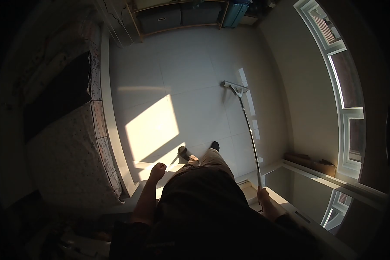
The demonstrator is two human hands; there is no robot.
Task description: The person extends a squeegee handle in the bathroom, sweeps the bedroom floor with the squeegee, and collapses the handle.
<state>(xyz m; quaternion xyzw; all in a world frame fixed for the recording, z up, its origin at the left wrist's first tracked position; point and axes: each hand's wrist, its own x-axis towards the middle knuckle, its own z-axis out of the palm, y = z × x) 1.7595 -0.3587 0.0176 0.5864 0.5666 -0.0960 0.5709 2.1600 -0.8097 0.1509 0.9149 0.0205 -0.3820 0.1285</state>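
Observation:
My right hand point(263, 196) is wrapped round the grip end of a long-handled squeegee point(249, 125). Its thin dark-and-silver pole runs forward from my right side, and the wide white head point(235, 88) is far out over the tiled floor point(195, 78). Whether the head touches the tiles I cannot tell. My left hand point(158, 170) hangs at my left side above the sunlit floor, its fingers curled in and nothing seen in them. Between the two hands are my dark top and light trousers, with my feet below in dark socks or shoes.
A bed point(73, 156) with patterned bedding lines the left side. At the far end stand a shelf with grey boxes point(162, 19) and a teal suitcase point(235, 15). Windows point(344, 82) run along the right wall. A mirrored panel point(303, 190) and brown bags point(310, 164) are near my right.

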